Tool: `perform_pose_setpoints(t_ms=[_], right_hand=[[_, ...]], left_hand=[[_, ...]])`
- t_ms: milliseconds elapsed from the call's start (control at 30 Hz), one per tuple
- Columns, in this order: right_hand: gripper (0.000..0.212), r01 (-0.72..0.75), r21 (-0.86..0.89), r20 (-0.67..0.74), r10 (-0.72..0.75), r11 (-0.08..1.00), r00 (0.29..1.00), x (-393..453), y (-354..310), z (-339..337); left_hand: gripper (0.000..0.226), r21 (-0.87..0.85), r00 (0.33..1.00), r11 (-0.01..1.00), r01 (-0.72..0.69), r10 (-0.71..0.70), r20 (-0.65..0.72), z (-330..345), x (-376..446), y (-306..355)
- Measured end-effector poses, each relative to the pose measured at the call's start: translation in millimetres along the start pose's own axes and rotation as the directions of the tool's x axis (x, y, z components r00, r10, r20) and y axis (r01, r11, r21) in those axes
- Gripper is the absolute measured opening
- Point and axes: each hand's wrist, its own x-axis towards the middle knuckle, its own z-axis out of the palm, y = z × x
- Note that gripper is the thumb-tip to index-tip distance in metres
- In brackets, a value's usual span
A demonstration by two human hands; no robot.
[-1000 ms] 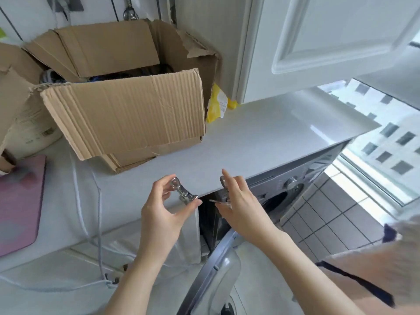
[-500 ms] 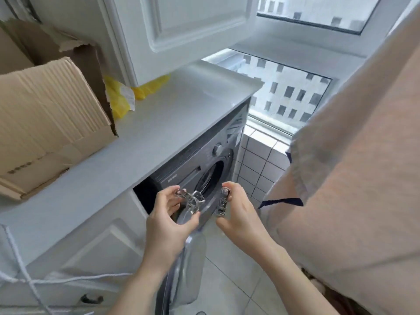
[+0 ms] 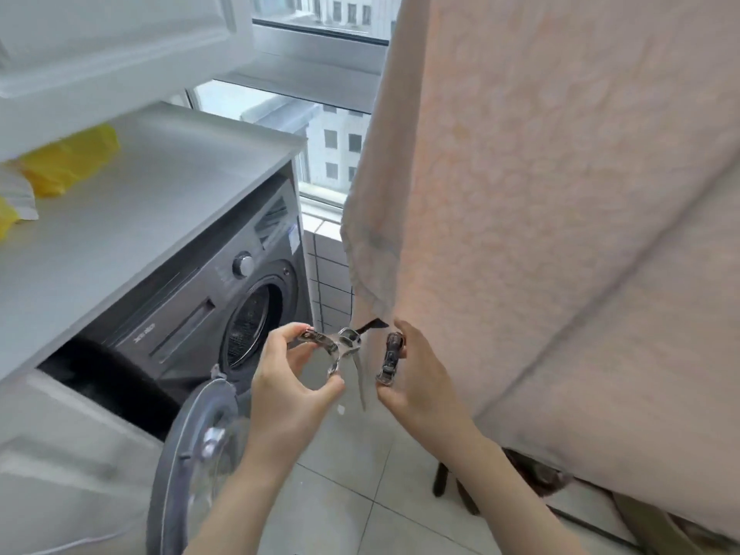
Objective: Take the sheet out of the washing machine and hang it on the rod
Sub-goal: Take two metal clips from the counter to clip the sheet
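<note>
Left hand (image 3: 288, 390) pinches a metal clip (image 3: 334, 346) between thumb and fingers. Right hand (image 3: 416, 378) grips a second clip (image 3: 390, 360). The pale pink sheet (image 3: 560, 234) hangs at right, beside both hands. The washing machine (image 3: 208, 298) stands under the worktop (image 3: 132, 206), its door (image 3: 192, 454) open.

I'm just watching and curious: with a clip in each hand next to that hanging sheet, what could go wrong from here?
1. The left hand pinches its clip at the fingertips; it might slip and drop onto the tiled floor.
2. The washing machine door hangs open right by the person's arms, so a step forward could bump it.
3. The sheet hangs nearly to the floor, so its lower edge may drag.
</note>
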Motion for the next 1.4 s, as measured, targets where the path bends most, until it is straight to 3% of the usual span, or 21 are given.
perform_pose_setpoints(t_ms=[367,667,767,933,1033,1267,1400], right_hand=[[0.062,0.063,-0.151,-0.029,-0.069,0.987,0.997,-42,85,-144],[0.070,0.152,-0.282,-0.057,-0.175,0.947,0.983,-19,74,-227],[0.065,0.178,-0.317,-0.067,-0.209,0.932,0.976,-9,61,-246],[0.057,0.252,-0.436,-0.108,-0.328,0.864,0.939,19,31,-283],[0.064,0.308,-0.565,-0.124,-0.448,0.765,0.885,42,12,-306],[0.065,0.263,-0.776,-0.152,-0.575,0.573,0.804,93,-33,-357],[0.074,0.236,-0.824,-0.132,-0.580,0.514,0.804,118,-50,-378]], left_hand=[[0.058,-0.075,0.998,0.995,-0.061,0.062,0.005,136,-52,63],[0.073,0.009,0.969,0.969,-0.248,0.248,-0.011,156,-19,137],[0.068,-0.008,0.955,0.955,-0.297,0.297,0.017,155,-1,160],[0.064,0.016,0.896,0.897,-0.443,0.441,0.057,151,36,195],[0.065,0.081,0.842,0.838,-0.540,0.537,0.057,147,57,217],[0.062,0.229,0.717,0.693,-0.684,0.697,0.031,129,98,279],[0.062,0.319,0.613,0.573,-0.755,0.789,0.034,125,119,313]])
